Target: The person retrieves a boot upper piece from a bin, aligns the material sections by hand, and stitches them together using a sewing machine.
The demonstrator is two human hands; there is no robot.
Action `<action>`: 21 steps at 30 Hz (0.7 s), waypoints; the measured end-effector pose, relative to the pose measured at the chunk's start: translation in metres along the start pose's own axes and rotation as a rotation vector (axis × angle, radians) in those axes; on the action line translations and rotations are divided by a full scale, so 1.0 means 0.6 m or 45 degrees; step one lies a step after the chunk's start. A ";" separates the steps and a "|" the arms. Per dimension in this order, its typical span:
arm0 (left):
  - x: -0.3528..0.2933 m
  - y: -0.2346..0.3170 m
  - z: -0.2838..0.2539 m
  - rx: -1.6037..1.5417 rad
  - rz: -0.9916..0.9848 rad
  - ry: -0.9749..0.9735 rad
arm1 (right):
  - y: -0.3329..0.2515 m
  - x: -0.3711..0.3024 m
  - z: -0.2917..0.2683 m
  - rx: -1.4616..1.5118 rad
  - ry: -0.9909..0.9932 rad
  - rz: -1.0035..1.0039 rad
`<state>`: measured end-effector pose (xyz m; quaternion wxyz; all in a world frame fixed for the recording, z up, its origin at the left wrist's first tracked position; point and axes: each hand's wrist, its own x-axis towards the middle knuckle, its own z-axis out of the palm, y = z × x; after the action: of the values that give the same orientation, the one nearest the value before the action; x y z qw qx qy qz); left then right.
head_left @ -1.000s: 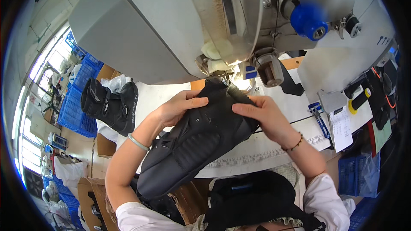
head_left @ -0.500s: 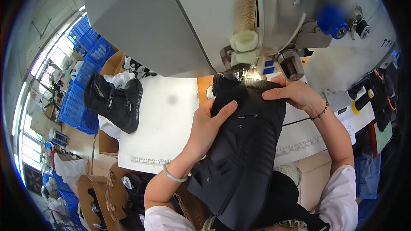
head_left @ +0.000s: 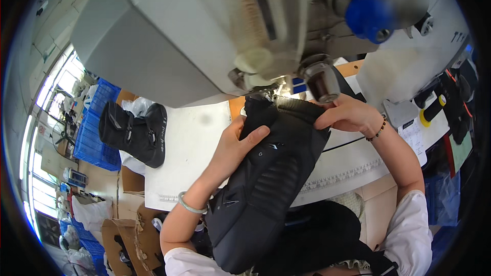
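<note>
A black boot upper with a ribbed panel lies under the grey sewing machine, its elastic-looking top edge beneath the lit needle area. My left hand grips its left side, thumb on top and fingers hidden underneath. At the right of that edge, my right hand pinches the material between thumb and fingers. The lower end of the upper hangs toward my lap. How the needle meets the edge cannot be made out.
A second black boot stands at the left end of the white worktable. Blue crates and cardboard boxes are beyond and below it. A ruler strip runs along the front edge. A yellow-ended thread spool sits right.
The boot upper has turned, its lower end swinging left and its ribbed panel facing up more. Both hands keep their hold. The whole view has shifted, with the machine appearing further left.
</note>
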<state>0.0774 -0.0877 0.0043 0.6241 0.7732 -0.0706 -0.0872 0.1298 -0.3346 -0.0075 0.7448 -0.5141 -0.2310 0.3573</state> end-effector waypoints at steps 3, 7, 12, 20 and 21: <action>-0.027 0.048 0.001 0.701 0.095 0.206 | -0.001 -0.001 0.009 -0.025 -0.073 -0.066; -0.076 0.137 0.028 1.284 0.633 0.043 | 0.015 0.004 -0.008 -0.094 -0.064 -0.147; -0.091 0.157 0.067 1.154 0.518 -0.470 | 0.036 0.005 0.003 -0.011 -0.043 -0.230; -0.085 0.143 0.071 1.157 0.429 -0.478 | 0.056 0.017 -0.010 0.089 -0.144 -0.266; -0.085 0.144 0.070 1.141 0.424 -0.477 | 0.055 0.017 -0.011 0.093 -0.146 -0.270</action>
<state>0.0181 -0.1351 0.0827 0.2136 0.9141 -0.3340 -0.0847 0.1313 -0.3235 -0.0408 0.7821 -0.4382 -0.3131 0.3135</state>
